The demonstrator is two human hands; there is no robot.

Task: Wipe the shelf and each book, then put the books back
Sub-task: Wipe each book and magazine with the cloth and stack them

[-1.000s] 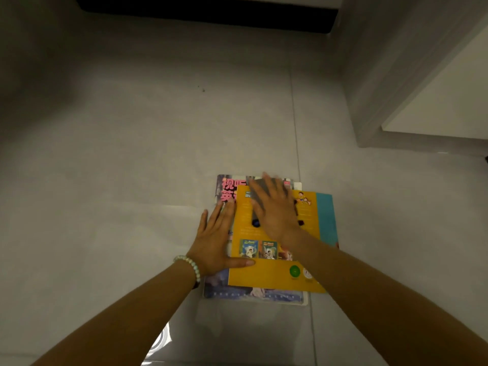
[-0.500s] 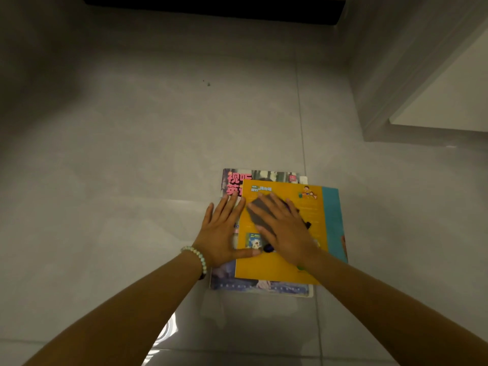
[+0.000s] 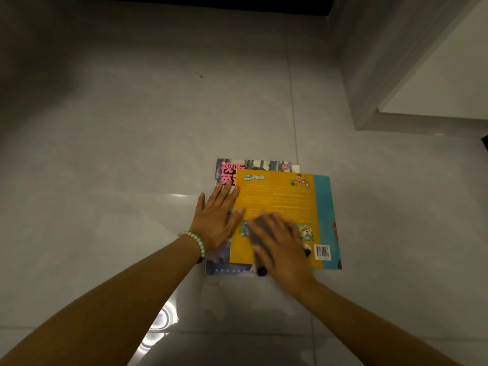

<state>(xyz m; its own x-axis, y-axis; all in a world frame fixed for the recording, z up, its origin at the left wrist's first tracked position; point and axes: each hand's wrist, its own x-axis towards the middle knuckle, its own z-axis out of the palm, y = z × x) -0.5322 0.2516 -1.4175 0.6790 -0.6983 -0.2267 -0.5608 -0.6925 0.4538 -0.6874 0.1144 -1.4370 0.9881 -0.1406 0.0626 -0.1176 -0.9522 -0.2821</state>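
Glossy floor tiles [image 3: 132, 180] hold the yellow book [image 3: 280, 196]. I see the left hand [image 3: 215, 220] spread flat at its edge. The right hand [image 3: 285, 249], fingers straight, presses a grey cloth [image 3: 257, 231] on it.

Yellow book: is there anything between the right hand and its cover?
Yes. A grey cloth lies between the right hand and the yellow book, pressed onto the cover by the straight fingers. The left hand rests flat at the book's left edge, thumb touching it directly.
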